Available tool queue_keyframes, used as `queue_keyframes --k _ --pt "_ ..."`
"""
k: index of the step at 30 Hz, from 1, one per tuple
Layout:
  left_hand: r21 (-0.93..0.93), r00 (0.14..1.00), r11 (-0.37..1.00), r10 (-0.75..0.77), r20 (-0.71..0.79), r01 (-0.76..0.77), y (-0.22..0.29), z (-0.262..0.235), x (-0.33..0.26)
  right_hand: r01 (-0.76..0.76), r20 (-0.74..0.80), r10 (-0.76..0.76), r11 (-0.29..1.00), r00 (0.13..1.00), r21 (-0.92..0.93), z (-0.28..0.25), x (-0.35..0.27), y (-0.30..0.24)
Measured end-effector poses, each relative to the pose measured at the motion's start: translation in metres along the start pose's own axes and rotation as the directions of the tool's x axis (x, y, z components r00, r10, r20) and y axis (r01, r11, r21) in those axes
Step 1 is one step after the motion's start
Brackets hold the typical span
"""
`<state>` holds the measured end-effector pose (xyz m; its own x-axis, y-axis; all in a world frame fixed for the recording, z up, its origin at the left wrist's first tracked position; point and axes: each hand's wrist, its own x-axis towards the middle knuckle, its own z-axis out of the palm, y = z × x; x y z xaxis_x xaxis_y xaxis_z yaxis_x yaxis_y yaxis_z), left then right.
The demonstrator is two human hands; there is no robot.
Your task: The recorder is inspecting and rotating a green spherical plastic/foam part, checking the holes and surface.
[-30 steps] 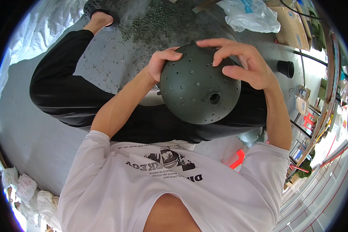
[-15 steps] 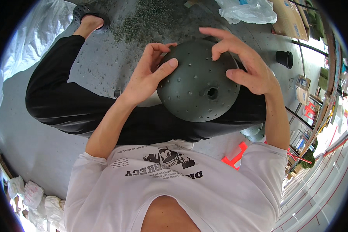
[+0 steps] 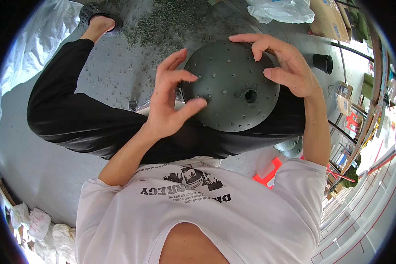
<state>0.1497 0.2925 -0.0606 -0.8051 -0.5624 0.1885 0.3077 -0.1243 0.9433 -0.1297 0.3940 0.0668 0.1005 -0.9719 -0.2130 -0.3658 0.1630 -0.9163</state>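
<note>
A dark green hollow-looking plastic ball (image 3: pixel 226 108), dotted with small holes and one large round hole, rests over my black-trousered legs. My left hand (image 3: pixel 168 99) is at the ball's left side, fingers bent but spread, thumb over its surface; whether the fingertips touch cannot be told. My right hand (image 3: pixel 292 70) curves over the upper right of the ball, with the index fingertip at its far edge and the thumb against its side. The underside of the ball is hidden.
Green bits litter the grey floor (image 3: pixel 110 75) ahead. Clear plastic sheeting (image 3: pixel 39 48) lies at left, a plastic bag (image 3: pixel 281 11) and cardboard box (image 3: pixel 328 20) at far right. A black pot (image 3: pixel 322 64), red stool (image 3: pixel 268 174) and shelving (image 3: pixel 374 110) are on the right.
The ball has turned and shifted slightly right and away, its large hole moving with it. My left fingers have loosened and spread; my right index finger has come down to the ball's far edge.
</note>
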Motion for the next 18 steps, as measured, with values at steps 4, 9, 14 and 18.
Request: queue_keyframes --k 4,9,14,18 --pt "0.182 0.987 0.979 0.07 0.148 -0.097 0.003 0.002 -0.001 -0.034 0.04 0.035 0.999 0.999 -0.035 -0.002 -0.001 0.002" --pt "0.122 0.991 0.99 0.055 0.12 -0.069 -0.016 0.005 -0.004 -0.13 0.036 0.132 0.99 0.991 -0.047 -0.002 -0.005 0.004" --pt "0.034 0.992 0.994 0.101 0.074 -0.104 -0.028 0.005 -0.001 -0.131 -0.01 0.131 0.983 0.991 -0.129 -0.007 -0.007 0.009" --pt "0.015 0.99 0.994 0.107 0.087 -0.109 -0.04 0.005 0.0 -0.136 0.013 0.139 0.979 0.99 -0.152 -0.01 -0.009 0.01"
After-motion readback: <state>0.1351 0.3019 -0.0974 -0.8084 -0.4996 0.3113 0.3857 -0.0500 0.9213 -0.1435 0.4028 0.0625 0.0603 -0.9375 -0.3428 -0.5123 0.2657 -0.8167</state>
